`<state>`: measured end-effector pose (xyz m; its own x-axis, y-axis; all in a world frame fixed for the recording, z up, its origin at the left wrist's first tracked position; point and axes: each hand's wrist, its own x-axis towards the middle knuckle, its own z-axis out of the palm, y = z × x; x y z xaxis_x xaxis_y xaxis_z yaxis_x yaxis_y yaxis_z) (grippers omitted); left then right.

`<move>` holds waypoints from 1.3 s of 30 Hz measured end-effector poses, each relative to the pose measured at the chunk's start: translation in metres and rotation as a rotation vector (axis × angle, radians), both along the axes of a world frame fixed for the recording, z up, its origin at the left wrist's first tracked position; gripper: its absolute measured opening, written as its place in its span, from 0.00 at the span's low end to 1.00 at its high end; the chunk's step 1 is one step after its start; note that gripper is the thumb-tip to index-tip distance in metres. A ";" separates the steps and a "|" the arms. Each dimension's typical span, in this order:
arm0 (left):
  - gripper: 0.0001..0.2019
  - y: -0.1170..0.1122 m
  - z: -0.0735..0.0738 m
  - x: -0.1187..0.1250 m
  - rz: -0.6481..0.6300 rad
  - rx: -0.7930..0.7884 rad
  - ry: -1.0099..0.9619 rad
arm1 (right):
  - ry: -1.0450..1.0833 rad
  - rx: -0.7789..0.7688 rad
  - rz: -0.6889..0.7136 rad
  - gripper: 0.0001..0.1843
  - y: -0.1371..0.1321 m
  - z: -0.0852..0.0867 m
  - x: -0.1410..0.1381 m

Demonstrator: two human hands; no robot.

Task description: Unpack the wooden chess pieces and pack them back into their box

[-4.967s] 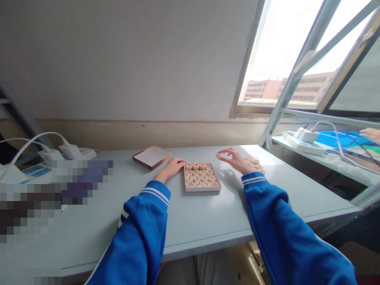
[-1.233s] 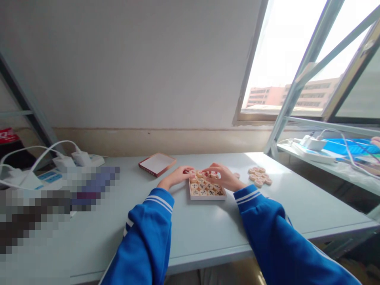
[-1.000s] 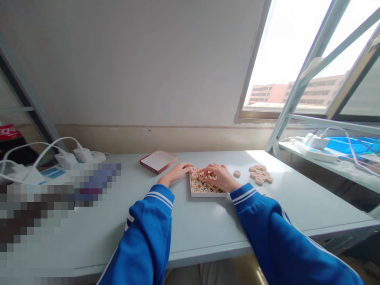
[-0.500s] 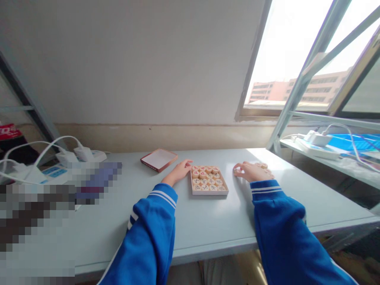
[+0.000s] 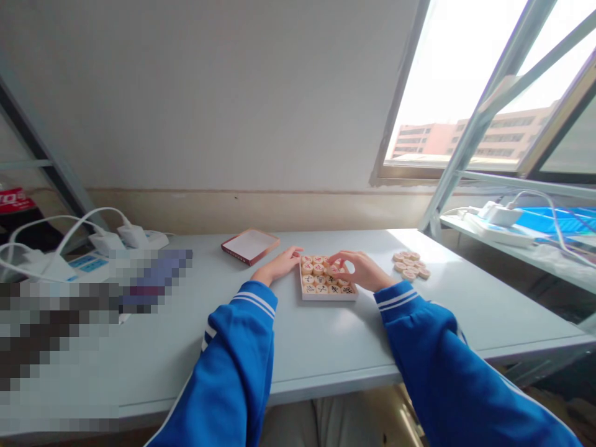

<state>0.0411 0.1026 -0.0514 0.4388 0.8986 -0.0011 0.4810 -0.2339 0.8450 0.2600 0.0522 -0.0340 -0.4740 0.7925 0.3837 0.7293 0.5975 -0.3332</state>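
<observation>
A shallow white box (image 5: 328,297) on the table holds rows of round wooden Chinese chess pieces (image 5: 321,289), red characters towards the back and black ones in front. My left hand (image 5: 282,264) rests against the box's left side, fingers stretched out and touching the rim near the back corner. Above the right part of the box is my right hand (image 5: 361,270), its thumb and fingers pinched on a Chinese chess piece (image 5: 333,268), partly hidden by the fingers. To the right, several more loose pieces (image 5: 410,266) lie grouped on the table.
The box lid (image 5: 251,246) lies inside up, back left. At far left are power strips (image 5: 88,267) with white chargers and cables, a dark bottle with a red label (image 5: 16,202), and a blurred patch. On the right stands a metal frame (image 5: 479,118) beside a shelf (image 5: 521,248).
My right hand has moved left from the loose pieces to over the box, carrying a piece. The loose group is now uncovered. My left hand stays at the box's side.
</observation>
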 end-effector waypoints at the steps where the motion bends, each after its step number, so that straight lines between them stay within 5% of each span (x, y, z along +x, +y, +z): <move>1: 0.20 0.000 0.001 0.000 -0.004 0.000 0.007 | -0.011 0.002 -0.008 0.11 0.000 -0.001 -0.001; 12: 0.19 -0.001 0.002 0.001 0.058 -0.001 -0.016 | 0.034 0.016 -0.049 0.13 0.002 0.000 0.003; 15: 0.19 0.000 0.002 0.000 0.053 0.010 -0.027 | -0.049 0.086 -0.283 0.10 -0.007 0.001 0.026; 19: 0.18 0.001 0.001 0.001 0.067 0.025 -0.018 | -0.174 0.149 -0.802 0.09 -0.027 -0.011 0.082; 21: 0.17 0.002 0.001 0.002 0.064 0.024 -0.023 | -0.178 0.090 -0.898 0.12 -0.035 -0.022 0.107; 25: 0.16 0.005 -0.002 0.003 0.063 0.037 -0.047 | -0.083 0.088 -0.741 0.11 -0.039 -0.036 0.126; 30: 0.15 0.004 -0.006 0.002 0.100 0.102 -0.035 | -0.010 0.104 -0.638 0.08 -0.037 -0.036 0.114; 39: 0.11 0.004 -0.006 0.004 0.098 0.169 0.057 | 0.164 0.081 -0.258 0.10 -0.028 -0.008 0.032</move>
